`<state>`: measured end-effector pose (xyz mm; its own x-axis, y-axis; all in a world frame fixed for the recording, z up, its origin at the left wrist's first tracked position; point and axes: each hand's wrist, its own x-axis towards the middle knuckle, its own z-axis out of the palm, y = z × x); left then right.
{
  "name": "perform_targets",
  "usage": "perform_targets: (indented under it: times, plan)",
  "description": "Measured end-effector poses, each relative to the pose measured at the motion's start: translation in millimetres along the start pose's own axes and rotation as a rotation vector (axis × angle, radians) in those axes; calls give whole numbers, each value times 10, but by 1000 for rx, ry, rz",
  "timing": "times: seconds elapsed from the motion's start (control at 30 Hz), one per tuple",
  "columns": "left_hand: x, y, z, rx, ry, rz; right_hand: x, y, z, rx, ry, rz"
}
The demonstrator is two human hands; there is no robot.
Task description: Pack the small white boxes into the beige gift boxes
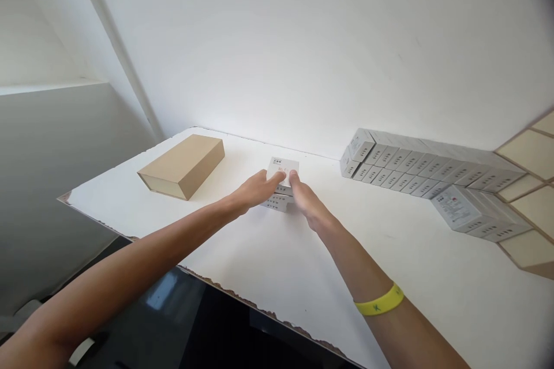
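Observation:
In the middle of the white table, a small stack of white boxes with dark print stands between my hands. My left hand (258, 187) grips the top white box (283, 165) from the left, its thumb lying on the lid. From the other side my right hand (306, 199) holds the same box, thumb also on top. Beneath it, the lower white boxes (275, 203) show their printed ends. The fingers of both hands are mostly hidden behind the boxes. A yellow wristband (381, 301) circles my right forearm.
A brown cardboard box (184, 162) lies on the table's left part. Along the wall at right runs a two-high row of white boxes (415, 164), with several more (476, 213) before it. Brown boxes (534, 207) stand at far right. The table's front edge (242, 298) is chipped.

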<state>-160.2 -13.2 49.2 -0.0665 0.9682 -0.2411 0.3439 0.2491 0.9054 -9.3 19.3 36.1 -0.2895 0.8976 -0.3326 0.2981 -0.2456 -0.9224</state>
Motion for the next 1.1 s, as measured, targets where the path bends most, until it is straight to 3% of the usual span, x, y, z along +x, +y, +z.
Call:
perform_targets:
  times: [0.33, 0.57, 0.77, 0.87, 0.97, 1.0, 1.07, 1.1]
  plan:
    - [97, -14, -108, -90, -28, -107, 178, 0, 155, 171, -17, 28]
    - [141, -97, -416, -142, -108, -98, 382, -64, 481, 240, -8, 22]
    - [97, -207, -702, -55, -30, -114, 342, -110, 622, 288, -20, -13]
    - [-37, -199, -745, 56, 157, -74, 227, -18, 363, 295, 97, -61]
    - [-339, -187, -643, 209, 387, 61, -34, 149, -254, 265, 270, -131]
    - [-479, -209, -575, 268, 446, 147, -162, 213, -533, 244, 339, -158]
    - [-787, -332, -408, 534, 638, 523, -480, 340, -1161, 181, 530, -219]
    - [-937, -438, -317, 602, 676, 726, -661, 402, -1489, 145, 663, -246]
